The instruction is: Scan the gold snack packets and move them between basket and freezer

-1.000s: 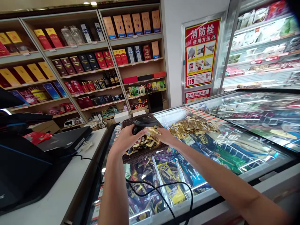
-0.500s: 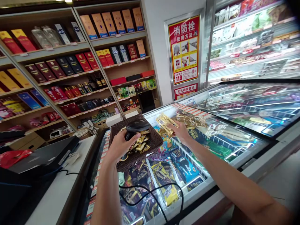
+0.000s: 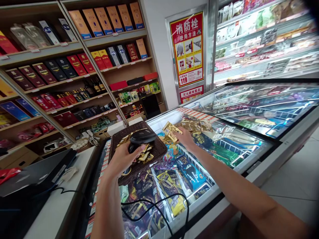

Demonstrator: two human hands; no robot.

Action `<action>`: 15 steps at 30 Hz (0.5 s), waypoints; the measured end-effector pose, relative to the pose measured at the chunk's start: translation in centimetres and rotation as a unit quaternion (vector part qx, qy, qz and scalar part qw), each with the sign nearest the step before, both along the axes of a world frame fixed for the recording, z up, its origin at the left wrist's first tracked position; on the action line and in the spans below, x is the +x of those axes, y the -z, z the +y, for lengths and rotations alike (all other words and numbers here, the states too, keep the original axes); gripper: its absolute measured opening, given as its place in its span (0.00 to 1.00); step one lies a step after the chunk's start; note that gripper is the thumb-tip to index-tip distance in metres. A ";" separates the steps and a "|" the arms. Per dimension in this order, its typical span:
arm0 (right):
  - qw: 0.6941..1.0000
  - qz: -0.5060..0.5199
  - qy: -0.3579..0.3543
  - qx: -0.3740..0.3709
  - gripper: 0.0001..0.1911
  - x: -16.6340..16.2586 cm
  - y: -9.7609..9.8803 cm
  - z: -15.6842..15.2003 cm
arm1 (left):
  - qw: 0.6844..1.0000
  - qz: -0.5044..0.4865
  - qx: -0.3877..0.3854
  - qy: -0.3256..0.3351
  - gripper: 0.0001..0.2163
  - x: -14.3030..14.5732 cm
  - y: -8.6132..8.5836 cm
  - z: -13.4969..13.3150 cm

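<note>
My left hand (image 3: 122, 159) is wrapped around the handle of a black handheld barcode scanner (image 3: 142, 136). It holds the scanner over a dark brown wicker basket (image 3: 139, 171), which stands on the freezer's glass top. Small gold packets (image 3: 147, 156) lie loose inside the basket, partly hidden by the scanner and hand. To the right of the basket, my right hand (image 3: 184, 138) pinches a shiny gold packet (image 3: 169, 130) by its near end. More gold packets (image 3: 196, 125) lie on the glass just beyond that hand.
A black cable (image 3: 157, 203) loops over the glass in front. Beneath, the chest freezer's wire baskets (image 3: 196, 162) hold colourful packs. At left is a counter (image 3: 62, 196) with a black device (image 3: 37, 172). Shelves of boxed goods (image 3: 104, 63) and a red poster (image 3: 188, 49) stand behind.
The view has turned slightly right, so everything sits further left in the picture. Both hands keep their holds on the barcode scanner and the gold packet, with little movement relative to the basket.
</note>
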State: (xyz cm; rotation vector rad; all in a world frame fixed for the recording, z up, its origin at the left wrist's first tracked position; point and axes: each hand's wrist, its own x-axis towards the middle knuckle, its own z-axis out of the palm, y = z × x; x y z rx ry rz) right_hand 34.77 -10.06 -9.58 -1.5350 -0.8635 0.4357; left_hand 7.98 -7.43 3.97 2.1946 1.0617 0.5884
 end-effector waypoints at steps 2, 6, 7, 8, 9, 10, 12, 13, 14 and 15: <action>0.993 -0.086 0.060 -0.047 0.17 0.5 0.7 0.5 | 1.000 -0.011 -0.005 -0.008 0.22 -0.1 -0.3 -0.1; 0.978 -0.150 0.131 -0.056 0.19 1.8 2.2 1.2 | 0.999 -0.019 -0.018 -0.019 0.23 -0.7 -0.7 0.0; 0.977 -0.154 0.141 -0.051 0.19 2.2 2.5 1.3 | 0.999 -0.019 -0.021 -0.026 0.23 -0.9 -0.8 0.1; 0.972 -0.167 0.155 -0.047 0.19 2.5 2.8 1.4 | 0.999 -0.021 -0.027 -0.034 0.24 -1.2 -0.8 0.2; 0.965 -0.191 0.173 -0.043 0.19 2.8 3.1 1.4 | 0.998 -0.027 -0.032 -0.044 0.24 -1.4 -0.9 0.3; 0.955 -0.224 0.192 -0.038 0.19 3.0 3.3 1.5 | 0.997 -0.033 -0.037 -0.054 0.24 -1.7 -1.0 0.3; 0.930 -0.289 0.223 -0.029 0.19 2.9 3.6 1.5 | 0.996 -0.042 -0.042 -0.070 0.24 -2.2 -1.3 0.3; 0.922 -0.311 0.229 -0.027 0.19 2.7 3.6 1.6 | 0.995 -0.046 -0.042 -0.076 0.24 -2.6 -1.5 0.4; 0.918 -0.325 0.224 -0.026 0.19 2.3 3.5 1.7 | 0.995 -0.050 -0.039 -0.083 0.24 -2.9 -1.7 0.4; 0.919 -0.334 0.207 -0.026 0.19 1.7 3.2 2.0 | 0.994 -0.054 -0.036 -0.091 0.25 -3.3 -1.8 0.5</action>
